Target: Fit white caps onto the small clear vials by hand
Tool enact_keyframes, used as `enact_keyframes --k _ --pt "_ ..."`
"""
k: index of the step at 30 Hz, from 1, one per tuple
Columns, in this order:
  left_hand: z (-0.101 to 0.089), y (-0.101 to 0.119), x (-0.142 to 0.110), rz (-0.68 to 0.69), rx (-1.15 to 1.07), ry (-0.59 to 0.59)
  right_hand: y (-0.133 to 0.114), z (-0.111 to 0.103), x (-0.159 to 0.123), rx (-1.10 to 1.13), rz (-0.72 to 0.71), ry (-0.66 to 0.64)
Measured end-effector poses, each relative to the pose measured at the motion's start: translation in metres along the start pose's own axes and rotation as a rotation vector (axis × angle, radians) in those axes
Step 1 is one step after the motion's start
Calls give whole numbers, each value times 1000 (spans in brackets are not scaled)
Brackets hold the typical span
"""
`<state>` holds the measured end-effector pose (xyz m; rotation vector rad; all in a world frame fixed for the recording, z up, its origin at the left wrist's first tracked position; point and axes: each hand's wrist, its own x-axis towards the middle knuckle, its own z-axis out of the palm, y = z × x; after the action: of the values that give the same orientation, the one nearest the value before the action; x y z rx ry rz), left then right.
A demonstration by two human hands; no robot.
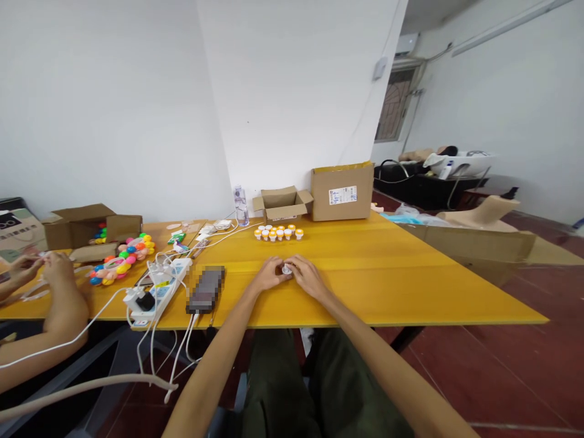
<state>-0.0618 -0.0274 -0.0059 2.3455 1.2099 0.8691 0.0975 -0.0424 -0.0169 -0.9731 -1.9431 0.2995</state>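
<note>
Between my two hands, just above the front middle of the yellow table [387,286], is a small whitish piece [286,269], too small to name. My left hand [270,274] curls its fingers round the piece's left side. From the right, my right hand [306,277] pinches the same piece with thumb and fingers. Beyond my hands stands a cluster of several small white-and-orange capped pieces [279,233]. Behind them sits an open cardboard box [285,212].
A larger carton [342,194] stands at the back right. Left of me lie a phone [206,289] and a power strip [164,292] with tangled cables. Farther left, a co-worker's hands [57,267] work beside colourful ball rings [123,261].
</note>
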Motion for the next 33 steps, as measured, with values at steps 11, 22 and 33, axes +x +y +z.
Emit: enact_keyframes --k 11,22,33 --pt "-1 4 0 -21 23 -13 16 -1 -5 -163 150 196" --pt "0 -2 0 -1 0 -7 35 7 1 -343 179 237" --pt "1 -2 1 -8 -5 -8 48 11 6 -417 169 97"
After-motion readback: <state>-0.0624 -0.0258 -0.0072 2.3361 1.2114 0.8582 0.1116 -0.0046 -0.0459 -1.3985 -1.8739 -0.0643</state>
